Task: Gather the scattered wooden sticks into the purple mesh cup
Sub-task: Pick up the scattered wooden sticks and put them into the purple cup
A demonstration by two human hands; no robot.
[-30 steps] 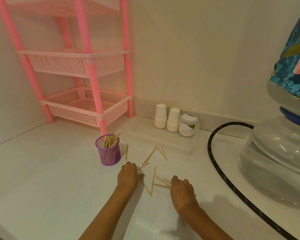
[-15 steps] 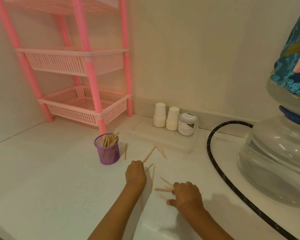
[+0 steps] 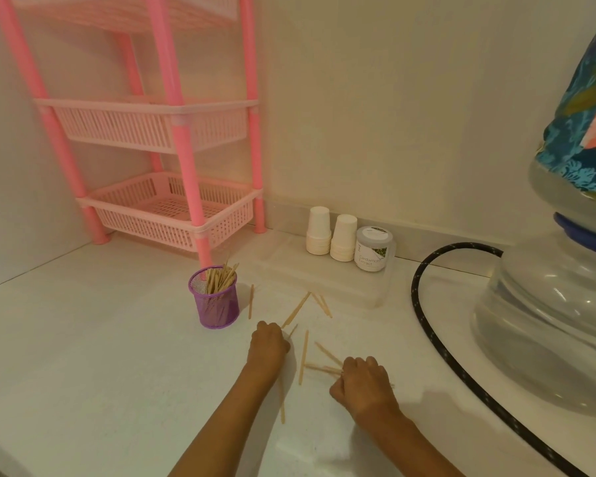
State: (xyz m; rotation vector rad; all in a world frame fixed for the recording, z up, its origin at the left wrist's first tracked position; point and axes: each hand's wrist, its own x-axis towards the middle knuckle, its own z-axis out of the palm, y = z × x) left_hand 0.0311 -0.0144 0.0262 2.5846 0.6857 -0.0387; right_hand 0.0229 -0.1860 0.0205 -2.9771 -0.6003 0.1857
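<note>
Purple mesh cup (image 3: 217, 306): upright on the white table (image 3: 83, 356), left of centre, just in front of a leg of the pink rack (image 3: 172, 139). Holds a bundle of wooden sticks standing on end, tops leaning up and to the right above the rim.

Loose wooden sticks (image 3: 304, 356): flat on the table, right of the cup.
- One just beside the cup, long axis running near to far.
- Several farther back, fanned from a shared far point, one slanting toward the left hand, the others toward the near right.
- One between the two hands, long axis near to far, slightly tilted.
- A few crossing at shallow angles, lying left to right, their right ends under the right hand.
- One beside the left forearm, near to far.

Left hand (image 3: 268, 342): knuckles up, fingers curled closed on the table; whether it grips a stick cannot be told.

Right hand (image 3: 362, 382): knuckles up, fingers closed over the ends of the crossed sticks.

Surroundings: cream walls meeting in a corner. Against the back wall, two stacks of white paper cups (image 3: 331, 234) and a small white jar (image 3: 372, 249), with a clear shallow lid in front of them. A black hose (image 3: 424, 304) curves along the table at right, beside a large clear water bottle (image 3: 547, 321) under patterned cloth.
</note>
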